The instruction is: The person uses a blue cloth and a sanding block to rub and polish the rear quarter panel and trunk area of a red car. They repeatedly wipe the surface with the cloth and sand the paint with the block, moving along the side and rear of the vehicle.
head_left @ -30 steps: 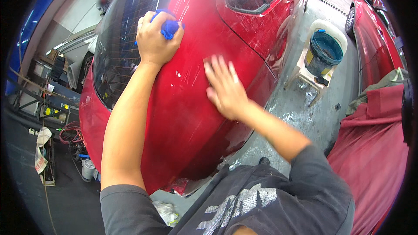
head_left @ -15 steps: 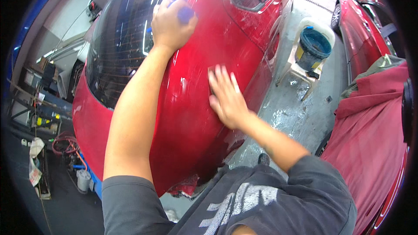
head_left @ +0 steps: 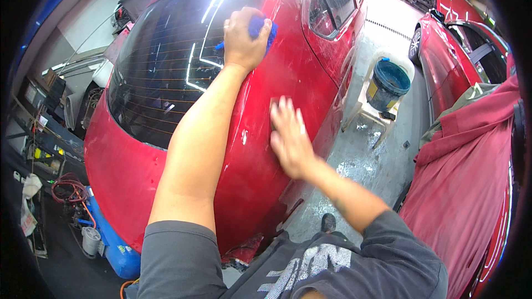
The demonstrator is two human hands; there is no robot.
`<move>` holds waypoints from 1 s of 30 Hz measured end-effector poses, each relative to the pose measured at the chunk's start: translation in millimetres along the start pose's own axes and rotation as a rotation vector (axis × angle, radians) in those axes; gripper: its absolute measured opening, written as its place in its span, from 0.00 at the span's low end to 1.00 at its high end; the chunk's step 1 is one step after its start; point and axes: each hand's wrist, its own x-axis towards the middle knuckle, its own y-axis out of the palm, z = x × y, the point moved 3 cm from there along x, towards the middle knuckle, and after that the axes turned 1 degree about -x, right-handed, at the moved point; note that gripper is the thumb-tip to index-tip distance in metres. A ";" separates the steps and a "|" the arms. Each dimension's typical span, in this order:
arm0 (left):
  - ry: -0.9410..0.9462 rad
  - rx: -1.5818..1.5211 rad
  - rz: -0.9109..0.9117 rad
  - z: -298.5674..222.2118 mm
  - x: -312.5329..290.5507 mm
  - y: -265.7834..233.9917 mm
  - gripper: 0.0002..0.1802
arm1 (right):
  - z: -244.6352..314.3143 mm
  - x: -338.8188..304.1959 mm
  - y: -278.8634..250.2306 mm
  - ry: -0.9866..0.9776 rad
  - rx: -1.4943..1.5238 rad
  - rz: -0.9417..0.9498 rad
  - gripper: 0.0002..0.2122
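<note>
So we're at the back corner of a red car (head_left: 252, 202), with hazy patches showing across the paint of its rear quarter panel. Our left hand (head_left: 243, 41) is up by the edge of the rear window (head_left: 158, 69), fingers curled around a blue cloth (head_left: 257, 26), with bits of it poking out on both sides. Our right hand (head_left: 292, 143) lies lower on the panel, fingers stretched out pretty flat, kinda blurry. There's a thin brownish piece (head_left: 274, 102) showing just beside them; we can't tell what it is or whether we're pinching it. Off to the right there's a white plastic chair (head_left: 366, 112) on the wet-looking grey floor (head_left: 354, 169), with a dark teal bucket (head_left: 382, 98) sitting on it. Past that is a second red car (head_left: 440, 69), and nearer to us on that side a maroon cover (head_left: 454, 171) hangs in folds. Down on the left we've got a blue tank (head_left: 113, 241) with a reddish hose (head_left: 69, 187) coiled near it.
</note>
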 end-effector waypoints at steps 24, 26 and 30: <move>-0.031 0.163 0.012 2.6 -4.4 -2.7 0.19 | 52.0 15.7 15.7 0.002 0.017 -0.073 0.34; -0.020 0.165 -0.005 -0.5 -2.2 -2.0 0.19 | 66.3 -20.3 25.8 0.031 0.004 0.051 0.36; 0.000 0.093 -0.029 -2.0 2.2 3.1 0.21 | -8.7 100.5 -13.3 0.146 -0.143 -0.226 0.32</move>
